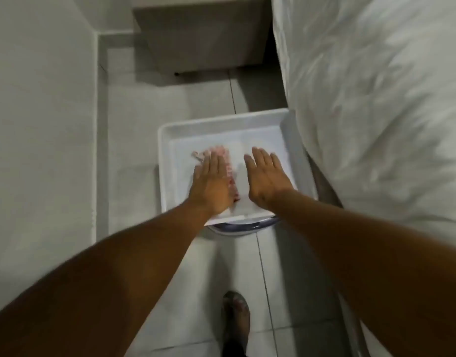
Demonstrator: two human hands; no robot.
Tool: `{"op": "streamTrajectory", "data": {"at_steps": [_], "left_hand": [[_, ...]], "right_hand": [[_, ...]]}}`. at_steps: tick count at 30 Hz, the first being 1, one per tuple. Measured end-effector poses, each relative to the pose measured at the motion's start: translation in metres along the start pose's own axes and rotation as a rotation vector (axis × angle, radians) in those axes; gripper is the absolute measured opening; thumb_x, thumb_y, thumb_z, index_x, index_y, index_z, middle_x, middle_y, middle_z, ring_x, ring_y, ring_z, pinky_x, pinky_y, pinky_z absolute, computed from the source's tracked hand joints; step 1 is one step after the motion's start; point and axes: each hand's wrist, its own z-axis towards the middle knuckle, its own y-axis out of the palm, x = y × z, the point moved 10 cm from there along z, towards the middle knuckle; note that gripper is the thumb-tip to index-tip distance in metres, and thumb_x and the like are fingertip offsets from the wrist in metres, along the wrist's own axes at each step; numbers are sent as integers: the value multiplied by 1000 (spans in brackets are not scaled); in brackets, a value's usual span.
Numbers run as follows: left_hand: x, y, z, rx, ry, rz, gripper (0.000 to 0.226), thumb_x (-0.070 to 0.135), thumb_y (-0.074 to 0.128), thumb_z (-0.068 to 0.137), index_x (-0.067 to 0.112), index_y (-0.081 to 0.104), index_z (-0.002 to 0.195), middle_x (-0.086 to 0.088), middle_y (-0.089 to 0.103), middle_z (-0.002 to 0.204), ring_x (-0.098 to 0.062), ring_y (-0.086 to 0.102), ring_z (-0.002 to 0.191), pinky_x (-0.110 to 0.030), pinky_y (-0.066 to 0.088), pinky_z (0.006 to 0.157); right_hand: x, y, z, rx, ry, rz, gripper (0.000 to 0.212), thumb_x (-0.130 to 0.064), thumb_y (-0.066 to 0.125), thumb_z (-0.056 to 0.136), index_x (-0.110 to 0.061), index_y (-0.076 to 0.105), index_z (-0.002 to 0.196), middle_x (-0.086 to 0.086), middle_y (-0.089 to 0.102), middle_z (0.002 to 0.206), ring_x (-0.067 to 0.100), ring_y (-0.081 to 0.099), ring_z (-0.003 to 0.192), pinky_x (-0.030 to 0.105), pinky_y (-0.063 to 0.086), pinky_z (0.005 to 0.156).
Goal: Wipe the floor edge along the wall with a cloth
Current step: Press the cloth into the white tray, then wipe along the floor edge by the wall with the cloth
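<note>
White cloth with pink markings lies in a white tray; left hand and right hand press it, fingers flat together.

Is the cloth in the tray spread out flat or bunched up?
Spread flat. The cloth lies smooth in the white tray, with the left hand and right hand open on it.

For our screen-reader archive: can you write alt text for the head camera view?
Both hands, left hand and right hand, lie flat and open on a white cloth in a white tray on the tiled floor. A wall runs left, white bedding right.
</note>
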Motion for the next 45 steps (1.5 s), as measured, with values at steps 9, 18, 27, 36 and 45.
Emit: {"op": "streamTrajectory", "data": {"at_steps": [9,18,27,36,45], "left_hand": [[0,46,60,213,-134,-5,81,43,42,103,14,-7,160,-12,-10,172,-36,-12,158,-68,8,125],[-3,40,73,225,-65,18,81,19,61,100,14,7,161,-13,-1,172,-38,-6,158,-58,8,127],[-25,-34,-41,300,-36,-322,71,-5,51,98,11,19,160,-11,11,172,-30,3,159,-47,12,132],[-142,40,-267,356,-84,-324,78,2,71,88,12,31,155,-13,27,167,-36,17,156,-51,25,125],[-318,276,-346,-12,-217,-68,76,6,62,92,7,23,157,-13,18,170,-34,10,158,-52,14,129]], "right_hand": [[21,65,49,-16,-5,38,68,-33,29,104,-12,1,163,14,-3,172,30,-6,158,42,-7,123],[9,59,51,-22,-26,6,72,-35,34,106,-14,-5,163,12,-10,171,30,-12,158,45,-9,125],[-59,6,-16,78,-1,82,70,-21,36,104,-11,0,163,15,-6,171,30,-9,158,42,-7,125],[-239,86,-156,207,-143,353,67,-13,46,98,-7,22,160,17,21,168,30,15,156,35,4,124],[-362,319,-174,-155,-234,169,74,-10,45,94,-4,13,161,20,7,170,33,4,158,43,1,128]]}}
